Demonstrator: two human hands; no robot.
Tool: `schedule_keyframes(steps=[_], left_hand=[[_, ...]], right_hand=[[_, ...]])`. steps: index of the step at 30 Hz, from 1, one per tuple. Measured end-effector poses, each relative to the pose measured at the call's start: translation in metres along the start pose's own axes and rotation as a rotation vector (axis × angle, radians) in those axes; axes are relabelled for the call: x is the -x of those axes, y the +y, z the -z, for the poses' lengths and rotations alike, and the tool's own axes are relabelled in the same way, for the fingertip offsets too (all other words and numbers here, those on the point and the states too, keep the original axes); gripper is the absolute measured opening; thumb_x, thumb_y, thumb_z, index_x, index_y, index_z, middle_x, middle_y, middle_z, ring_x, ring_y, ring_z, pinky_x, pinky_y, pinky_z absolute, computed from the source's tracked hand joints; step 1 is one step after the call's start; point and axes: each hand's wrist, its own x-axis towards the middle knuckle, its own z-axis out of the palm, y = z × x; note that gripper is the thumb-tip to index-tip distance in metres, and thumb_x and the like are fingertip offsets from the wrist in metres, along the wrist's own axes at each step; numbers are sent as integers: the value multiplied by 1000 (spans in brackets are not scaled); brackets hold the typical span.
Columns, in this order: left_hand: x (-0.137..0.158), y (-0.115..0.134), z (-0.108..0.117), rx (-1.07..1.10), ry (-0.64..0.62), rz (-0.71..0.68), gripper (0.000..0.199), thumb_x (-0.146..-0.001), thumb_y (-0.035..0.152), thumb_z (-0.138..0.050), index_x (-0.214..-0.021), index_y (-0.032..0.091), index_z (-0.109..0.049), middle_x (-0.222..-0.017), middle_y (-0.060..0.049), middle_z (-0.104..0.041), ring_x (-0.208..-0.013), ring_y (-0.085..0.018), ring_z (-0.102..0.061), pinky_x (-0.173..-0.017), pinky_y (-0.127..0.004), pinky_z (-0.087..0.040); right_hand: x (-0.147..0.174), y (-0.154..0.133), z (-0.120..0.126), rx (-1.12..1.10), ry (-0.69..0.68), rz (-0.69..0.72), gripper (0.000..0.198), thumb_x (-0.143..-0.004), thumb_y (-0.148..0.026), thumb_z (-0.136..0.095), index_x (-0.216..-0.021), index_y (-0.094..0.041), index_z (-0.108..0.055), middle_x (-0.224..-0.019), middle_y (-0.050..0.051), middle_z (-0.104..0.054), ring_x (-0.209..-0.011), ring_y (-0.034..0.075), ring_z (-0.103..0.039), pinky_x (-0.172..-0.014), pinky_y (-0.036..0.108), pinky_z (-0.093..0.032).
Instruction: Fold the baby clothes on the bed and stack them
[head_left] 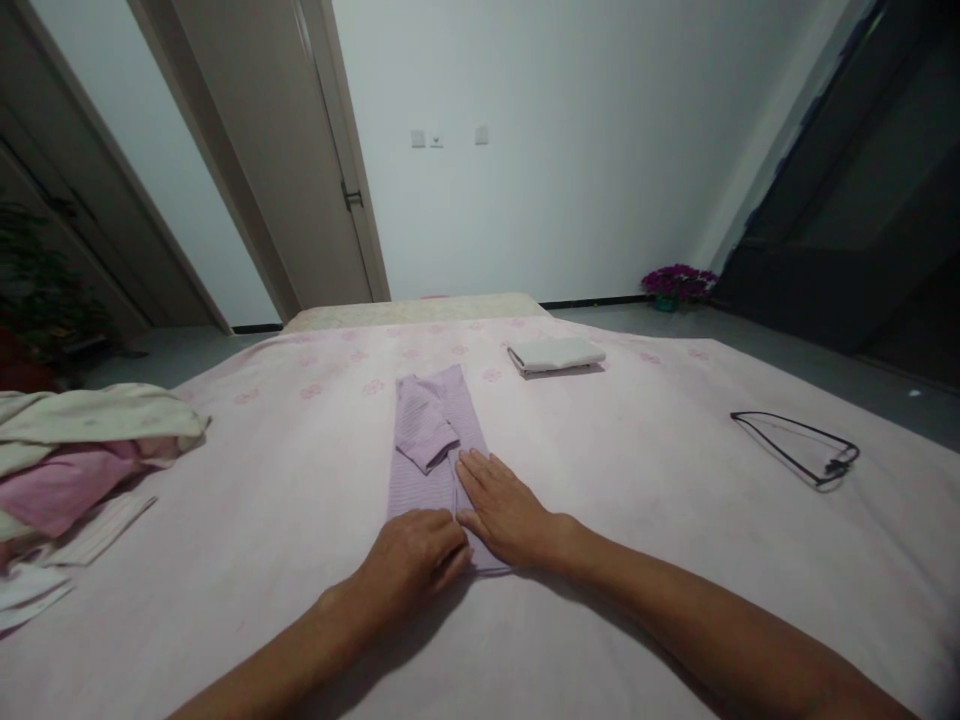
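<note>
A lilac ribbed shirt (pixel 427 440) lies folded into a narrow strip on the bed, with a sleeve laid across its upper part. My right hand (pixel 510 510) rests flat on the shirt's right side, fingers stretched out. At the near end, the fingers of my left hand (pixel 420 550) are curled over the shirt's edge and closed on the fabric. Both hands nearly meet there and hide much of the near end.
Pink flowers mark the pale bedsheet (pixel 645 470). A folded white cloth (pixel 556 354) lies beyond the shirt to the right. Farther right is a black wire-like frame (pixel 795 450). Crumpled clothes (pixel 90 450) are piled at the left edge.
</note>
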Motion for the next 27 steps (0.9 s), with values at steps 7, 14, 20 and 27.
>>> schedule_keyframes(steps=[7,14,20,27], left_hand=[[-37,-45,15,-241,91,377,36,-88,30,-63,-122,19,-58,-117,-11,-62,-105,-27,-59,-88,-36,-47],[-63,-79,26,-191,139,624,16,-91,24,-47,-95,21,-61,-88,-6,-68,-80,-22,-63,-68,-29,-38],[-72,-98,75,292,710,703,14,-86,30,-49,-89,21,-59,-72,3,-57,-66,-15,-52,-62,-24,-36],[-76,-59,106,613,816,392,11,-88,30,-51,-87,19,-54,-74,5,-51,-69,-13,-48,-64,-22,-39]], right_hand=[[-10,3,18,-78,18,-3,46,-101,-41,-46,-137,-14,-56,-142,16,-57,-134,28,-48,-118,48,-27],[-53,43,16,-173,204,-166,41,-98,-24,-44,-136,-14,-57,-140,13,-59,-130,21,-52,-112,36,-37],[-101,73,7,-153,119,-188,48,-95,-17,-43,-143,-14,-51,-152,12,-47,-140,21,-41,-118,36,-29],[-138,90,6,-296,109,-258,46,-86,-10,-52,-129,-21,-62,-133,9,-64,-123,24,-55,-106,37,-38]])
